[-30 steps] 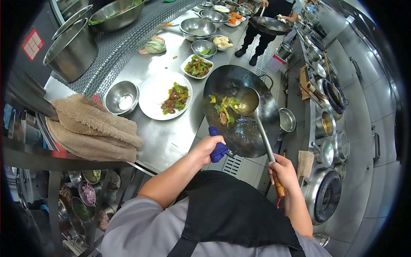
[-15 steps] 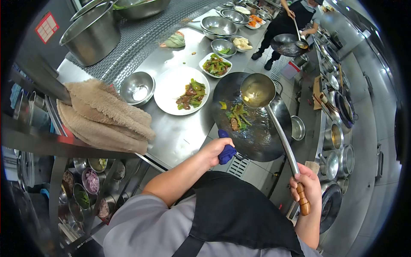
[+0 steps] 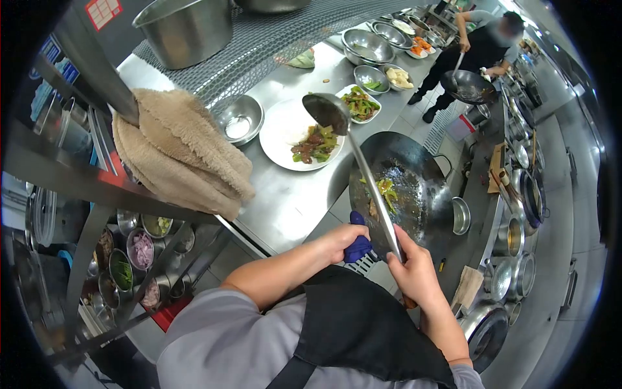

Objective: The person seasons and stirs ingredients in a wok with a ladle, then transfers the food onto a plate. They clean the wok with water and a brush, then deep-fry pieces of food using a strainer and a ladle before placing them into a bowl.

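My left hand (image 3: 346,242) is closed around the wok's handle, which is wrapped in a blue cloth (image 3: 358,250). The black wok (image 3: 424,207) holds a small heap of green pepper and brown pieces (image 3: 387,193) on its oily surface. In my right hand (image 3: 413,267) is a long-handled metal ladle (image 3: 370,181), crossing over the wok. Its bowl is tilted above a white plate (image 3: 275,148), where a mound of green and brown stir-fry (image 3: 317,144) lies. What the ladle's bowl contains is hidden.
A smaller dish of peppers (image 3: 360,104) and a steel bowl (image 3: 240,120) stand beside the plate. A brown towel (image 3: 181,146) hangs on the rack at left. A co-worker (image 3: 476,48) holds another wok (image 3: 468,86) further back. Pots (image 3: 508,236) line the right counter.
The ladle has swung left from over the wok to above the plate, its bowl turning over. The plate's food mound looks larger, and less food shows in the wok. My view has shifted.
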A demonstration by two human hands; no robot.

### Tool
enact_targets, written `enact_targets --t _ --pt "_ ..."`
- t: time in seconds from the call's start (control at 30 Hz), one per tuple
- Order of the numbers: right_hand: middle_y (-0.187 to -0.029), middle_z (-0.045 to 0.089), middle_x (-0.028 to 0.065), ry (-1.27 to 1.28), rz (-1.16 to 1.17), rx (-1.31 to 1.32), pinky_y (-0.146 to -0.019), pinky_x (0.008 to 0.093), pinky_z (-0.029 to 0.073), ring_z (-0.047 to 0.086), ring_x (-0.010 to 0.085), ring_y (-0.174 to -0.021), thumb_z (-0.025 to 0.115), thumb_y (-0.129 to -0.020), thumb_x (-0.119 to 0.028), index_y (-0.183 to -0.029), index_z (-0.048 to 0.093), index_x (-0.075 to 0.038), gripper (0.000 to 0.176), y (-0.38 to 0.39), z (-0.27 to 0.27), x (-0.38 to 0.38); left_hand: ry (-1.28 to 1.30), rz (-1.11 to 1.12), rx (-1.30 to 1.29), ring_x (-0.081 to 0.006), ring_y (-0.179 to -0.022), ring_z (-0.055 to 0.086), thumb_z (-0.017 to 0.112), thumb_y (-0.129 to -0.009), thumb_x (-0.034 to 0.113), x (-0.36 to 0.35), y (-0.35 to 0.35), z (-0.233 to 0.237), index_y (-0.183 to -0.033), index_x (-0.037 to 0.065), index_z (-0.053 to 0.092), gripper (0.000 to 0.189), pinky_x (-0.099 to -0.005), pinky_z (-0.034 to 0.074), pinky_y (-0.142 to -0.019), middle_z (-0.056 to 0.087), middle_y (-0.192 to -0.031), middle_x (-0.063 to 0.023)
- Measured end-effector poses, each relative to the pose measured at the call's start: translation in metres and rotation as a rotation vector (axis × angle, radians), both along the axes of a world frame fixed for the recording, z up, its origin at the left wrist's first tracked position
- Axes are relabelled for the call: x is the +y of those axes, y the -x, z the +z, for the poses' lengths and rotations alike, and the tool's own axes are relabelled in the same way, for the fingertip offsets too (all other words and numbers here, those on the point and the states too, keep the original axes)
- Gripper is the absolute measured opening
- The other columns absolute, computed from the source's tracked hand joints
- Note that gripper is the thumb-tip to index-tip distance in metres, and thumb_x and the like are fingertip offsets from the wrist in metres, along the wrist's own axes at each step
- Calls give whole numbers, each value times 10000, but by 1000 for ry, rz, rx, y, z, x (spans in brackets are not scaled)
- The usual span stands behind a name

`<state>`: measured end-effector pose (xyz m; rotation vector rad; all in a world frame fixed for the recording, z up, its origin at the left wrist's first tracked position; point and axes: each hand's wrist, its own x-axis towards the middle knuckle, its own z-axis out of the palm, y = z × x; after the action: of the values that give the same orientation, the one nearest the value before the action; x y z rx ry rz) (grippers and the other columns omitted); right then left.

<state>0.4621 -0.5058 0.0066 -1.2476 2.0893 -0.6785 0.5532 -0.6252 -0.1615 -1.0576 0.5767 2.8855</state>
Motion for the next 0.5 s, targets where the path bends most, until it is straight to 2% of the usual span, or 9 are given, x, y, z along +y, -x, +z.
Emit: enact_targets --t 0.17,0.4,0.47,0.5 --pt "-874 640 233 -49 -7 26 -673 318 498 660 255 -706 591 -795 -70 -1311 446 11 542 3 8 -3 -17 5 -10 -140 -507 562 588 -738 118 1 -11 17 -731 47 599 72 -260 468 -473 578 -633 -30" --pt "-867 636 242 -17 48 18 -698 327 496 659 252 -719 588 -791 -80 -1304 444 28 544 8 -21 -13 14 -21 -7 -122 -502 564 597 -744 123 -7 -12 21 -720 70 588 59 -244 469 -460 575 -626 -13" --pt "-801 641 189 22 -33 -47 -605 311 493 634 195 -634 583 -806 -64 -1314 440 22 535 7 -27 -10 20 -13 -13 -125 -500 562 599 -745 125 -8 -13 23 -719 74 583 59 -247 465 -455 575 -627 -16" --pt "-778 627 142 42 -101 -164 -544 288 473 600 157 -585 572 -818 -51 -1326 434 13 530 9 -29 -3 26 -8 -19 -128 -499 560 601 -746 126 -8 -13 23 -717 78 577 61 -251 461 -449 576 -628 -19"
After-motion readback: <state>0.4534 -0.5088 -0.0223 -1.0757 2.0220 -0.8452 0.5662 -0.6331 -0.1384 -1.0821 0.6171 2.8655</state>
